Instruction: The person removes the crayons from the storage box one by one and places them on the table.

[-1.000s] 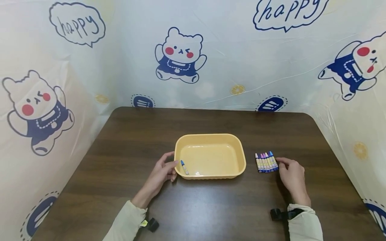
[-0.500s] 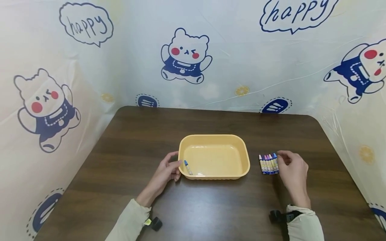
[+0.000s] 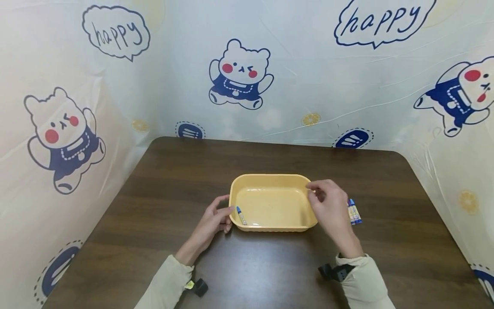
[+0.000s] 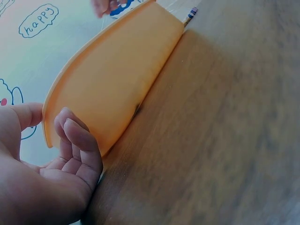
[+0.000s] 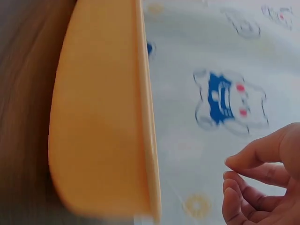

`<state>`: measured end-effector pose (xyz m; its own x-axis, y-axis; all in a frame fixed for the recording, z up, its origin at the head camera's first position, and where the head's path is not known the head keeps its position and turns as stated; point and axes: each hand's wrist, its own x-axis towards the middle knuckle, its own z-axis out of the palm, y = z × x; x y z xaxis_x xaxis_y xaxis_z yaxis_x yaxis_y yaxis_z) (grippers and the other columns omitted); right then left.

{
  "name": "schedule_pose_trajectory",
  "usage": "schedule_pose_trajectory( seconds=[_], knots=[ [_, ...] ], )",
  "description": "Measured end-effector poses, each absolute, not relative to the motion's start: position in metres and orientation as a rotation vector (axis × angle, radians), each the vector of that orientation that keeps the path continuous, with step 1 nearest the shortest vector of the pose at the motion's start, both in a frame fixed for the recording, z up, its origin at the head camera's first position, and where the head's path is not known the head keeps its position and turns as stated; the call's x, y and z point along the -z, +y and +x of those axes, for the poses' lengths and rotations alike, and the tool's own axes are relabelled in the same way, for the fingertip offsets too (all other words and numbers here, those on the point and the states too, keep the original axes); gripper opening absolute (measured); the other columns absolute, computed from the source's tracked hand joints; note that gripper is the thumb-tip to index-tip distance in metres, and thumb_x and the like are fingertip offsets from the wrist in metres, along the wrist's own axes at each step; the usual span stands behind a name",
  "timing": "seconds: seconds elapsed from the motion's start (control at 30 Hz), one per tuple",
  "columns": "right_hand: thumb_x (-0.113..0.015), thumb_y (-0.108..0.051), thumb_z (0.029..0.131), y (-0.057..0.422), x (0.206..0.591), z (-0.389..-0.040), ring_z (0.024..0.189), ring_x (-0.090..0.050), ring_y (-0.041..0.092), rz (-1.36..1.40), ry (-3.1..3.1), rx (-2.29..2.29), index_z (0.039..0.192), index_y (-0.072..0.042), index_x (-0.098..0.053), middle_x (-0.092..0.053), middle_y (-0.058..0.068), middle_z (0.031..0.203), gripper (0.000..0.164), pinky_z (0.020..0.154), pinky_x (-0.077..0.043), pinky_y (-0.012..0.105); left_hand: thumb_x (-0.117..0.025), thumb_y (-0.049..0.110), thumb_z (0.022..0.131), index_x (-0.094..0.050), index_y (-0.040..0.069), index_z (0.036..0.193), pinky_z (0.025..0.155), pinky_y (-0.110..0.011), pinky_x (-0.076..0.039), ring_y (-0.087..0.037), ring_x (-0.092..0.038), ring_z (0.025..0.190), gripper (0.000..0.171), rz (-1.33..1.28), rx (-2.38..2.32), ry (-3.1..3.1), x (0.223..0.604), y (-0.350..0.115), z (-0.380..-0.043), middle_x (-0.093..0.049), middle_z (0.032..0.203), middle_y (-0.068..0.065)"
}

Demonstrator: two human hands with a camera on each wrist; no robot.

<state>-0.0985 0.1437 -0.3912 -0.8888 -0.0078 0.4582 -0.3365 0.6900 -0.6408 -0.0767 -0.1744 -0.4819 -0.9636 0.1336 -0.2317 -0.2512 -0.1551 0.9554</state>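
Observation:
A yellow plastic tray stands on the table, with one blue-tipped crayon lying inside at its left end. My left hand holds the tray's left end; in the left wrist view a digit meets the rim while curled fingers lie by the outer wall. Over the tray's right rim is my right hand, its thumb and fingers bent close together. Nothing shows between those fingertips in the right wrist view. Just right of this hand, a row of crayons lies on the table, partly hidden behind it.
The dark wooden table has rounded far corners. Pale printed sheeting with bear drawings surrounds its back and sides. Each wrist carries a small black camera, one at the left sleeve and one at the right sleeve.
My right hand has left the right side of the crayon row and moved left to the tray's right rim, now covering part of the row. The left hand keeps its hold; the view shifted slightly.

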Motion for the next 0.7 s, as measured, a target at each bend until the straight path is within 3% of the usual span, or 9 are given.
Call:
schedule_pose_trajectory(
  seconds=[0.1,0.3,0.7],
  knots=[
    [-0.071,0.001,0.085,0.122,0.39,-0.101,0.077,-0.063,0.019,0.324,-2.536,-1.114,0.095,-0.003,-0.075,-0.069,0.009,0.092,0.011,0.064,-0.054,0.034,-0.066,0.024,0.096,-0.037,0.01,0.144,0.052,-0.025,-0.044,-0.016,-0.05,0.056,0.058,-0.137,-2.209,1.857,0.482,-0.175,-0.076,-0.055,0.066,-0.006],
    [-0.071,0.0,0.085,0.091,0.395,-0.111,0.081,-0.063,0.02,0.411,-2.597,-1.215,0.096,-0.003,-0.075,-0.07,0.008,0.094,0.012,0.067,-0.054,0.033,-0.067,0.025,0.096,-0.038,0.011,0.144,0.053,-0.025,-0.044,-0.017,-0.051,0.057,0.058,-0.158,-2.201,1.858,0.482,-0.174,-0.075,-0.055,0.067,-0.006],
    [-0.075,-0.001,0.081,0.025,0.411,-0.119,0.074,-0.063,0.014,0.575,-2.742,-1.443,0.097,0.001,-0.073,-0.069,0.005,0.082,0.016,0.069,-0.053,0.029,-0.063,0.022,0.098,-0.039,0.01,0.143,0.052,-0.026,-0.044,-0.017,-0.05,0.056,0.052,-0.176,-2.193,1.872,0.481,-0.172,-0.077,-0.054,0.066,-0.006]
  ],
)
